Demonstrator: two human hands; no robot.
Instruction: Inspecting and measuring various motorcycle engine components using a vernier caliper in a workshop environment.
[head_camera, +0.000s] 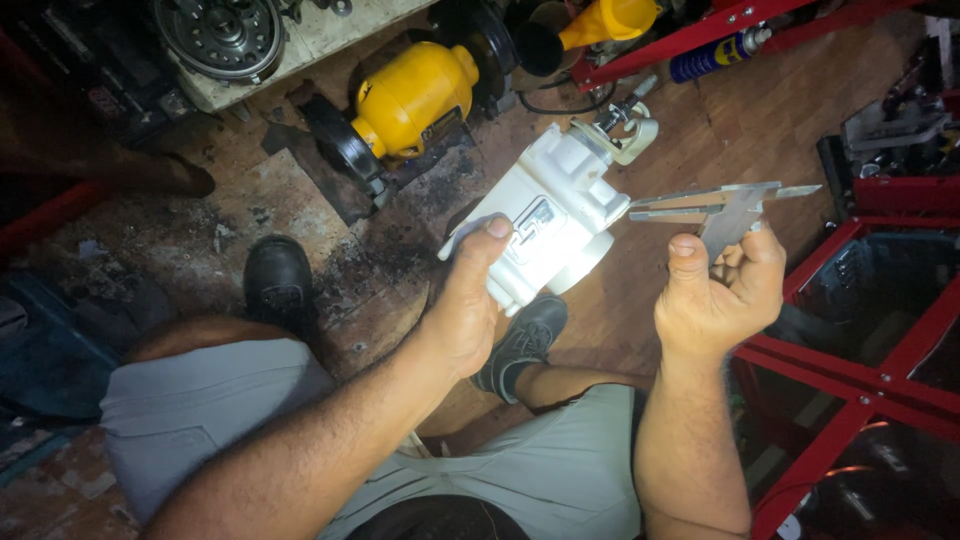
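Gripping a white cast housing (555, 215), the left hand (470, 300) meets a metal caliper (720, 205) clasped in the right hand (720, 290).

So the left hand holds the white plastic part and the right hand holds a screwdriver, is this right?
Not quite. In the head view the right hand holds a metal caliper, not a screwdriver. The left hand does hold the white plastic part.

Single head-worn view, aimed steeply down over the seated person's lap and knees toward the wooden floor (300, 240). Hands sit close, mid-frame. A yellow grinder (410, 95) lies farther off, at top. No second view overlaps.
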